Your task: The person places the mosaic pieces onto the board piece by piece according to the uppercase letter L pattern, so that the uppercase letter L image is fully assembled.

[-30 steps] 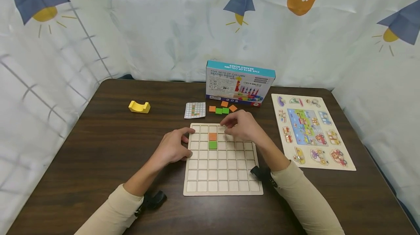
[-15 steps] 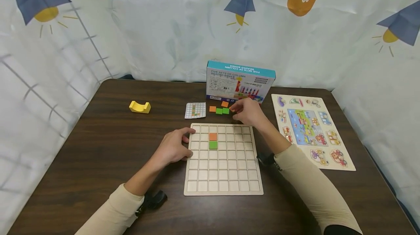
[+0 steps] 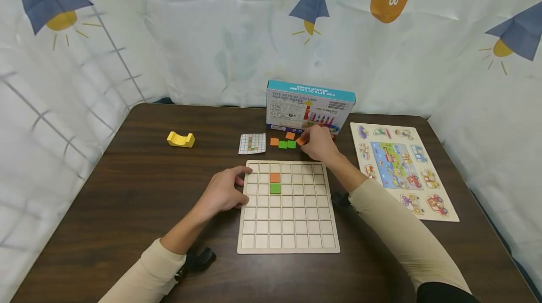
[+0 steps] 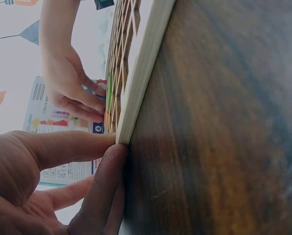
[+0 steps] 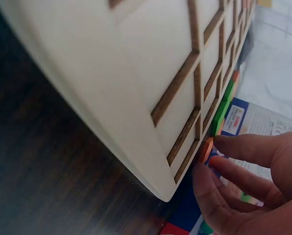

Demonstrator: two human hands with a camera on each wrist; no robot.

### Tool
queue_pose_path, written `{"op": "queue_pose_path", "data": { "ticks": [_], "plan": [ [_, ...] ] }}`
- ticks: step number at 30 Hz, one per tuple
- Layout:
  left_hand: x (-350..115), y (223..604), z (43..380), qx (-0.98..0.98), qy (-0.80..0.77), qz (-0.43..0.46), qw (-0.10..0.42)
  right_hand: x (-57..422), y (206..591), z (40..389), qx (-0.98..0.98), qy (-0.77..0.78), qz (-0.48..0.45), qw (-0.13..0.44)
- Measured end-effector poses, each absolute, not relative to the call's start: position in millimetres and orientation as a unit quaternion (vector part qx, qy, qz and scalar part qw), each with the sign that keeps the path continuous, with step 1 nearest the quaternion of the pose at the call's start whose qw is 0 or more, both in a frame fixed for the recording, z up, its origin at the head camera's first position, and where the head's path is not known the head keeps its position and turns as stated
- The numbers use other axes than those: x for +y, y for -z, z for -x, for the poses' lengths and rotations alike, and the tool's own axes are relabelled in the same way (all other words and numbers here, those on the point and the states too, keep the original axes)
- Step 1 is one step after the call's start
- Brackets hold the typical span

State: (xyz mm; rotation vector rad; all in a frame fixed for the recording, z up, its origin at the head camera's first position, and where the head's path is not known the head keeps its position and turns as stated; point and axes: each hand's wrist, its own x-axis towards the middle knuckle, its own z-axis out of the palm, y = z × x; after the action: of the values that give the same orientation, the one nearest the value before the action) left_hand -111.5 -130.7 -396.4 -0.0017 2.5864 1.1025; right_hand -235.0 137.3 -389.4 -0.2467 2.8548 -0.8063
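A pale wooden grid board [image 3: 288, 227] lies on the table. An orange tile [image 3: 274, 178] and a green tile [image 3: 275, 188] sit in its cells, one above the other. My left hand [image 3: 224, 191] holds the board's left edge; in the left wrist view its thumb and fingertips meet at that edge. Beyond the board's far right corner, my right hand [image 3: 320, 144] pinches a loose orange tile [image 5: 206, 150] between thumb and fingers, low over the table. Beside it lie loose green tiles [image 3: 287, 144] and orange tiles [image 3: 290, 135].
A small pattern card [image 3: 251, 144] lies behind the board. An upright cardboard box [image 3: 288, 105] stands at the back, close behind the tiles. On the right is a picture puzzle board [image 3: 402, 204]; a yellow curved block [image 3: 180, 139] is at the far left.
My right hand has moved from over the grid board, back and right, to the loose tiles and taken hold of an orange one. My left hand stays at the board's edge.
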Motion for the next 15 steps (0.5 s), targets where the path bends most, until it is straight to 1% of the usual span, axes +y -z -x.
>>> {"op": "queue_pose_path", "data": {
  "ticks": [6, 15],
  "plan": [
    [-130.7, 396.0, 111.1, 0.908, -0.386, 0.001, 0.165, 131.5, 391.1, 236.5, 0.961, 0.251, 0.08, 0.082],
    [-130.5, 396.3, 111.4, 0.912, -0.377, 0.002, 0.164, 128.2, 392.3, 236.1, 0.963, 0.251, 0.076, 0.058]
  ]
}}
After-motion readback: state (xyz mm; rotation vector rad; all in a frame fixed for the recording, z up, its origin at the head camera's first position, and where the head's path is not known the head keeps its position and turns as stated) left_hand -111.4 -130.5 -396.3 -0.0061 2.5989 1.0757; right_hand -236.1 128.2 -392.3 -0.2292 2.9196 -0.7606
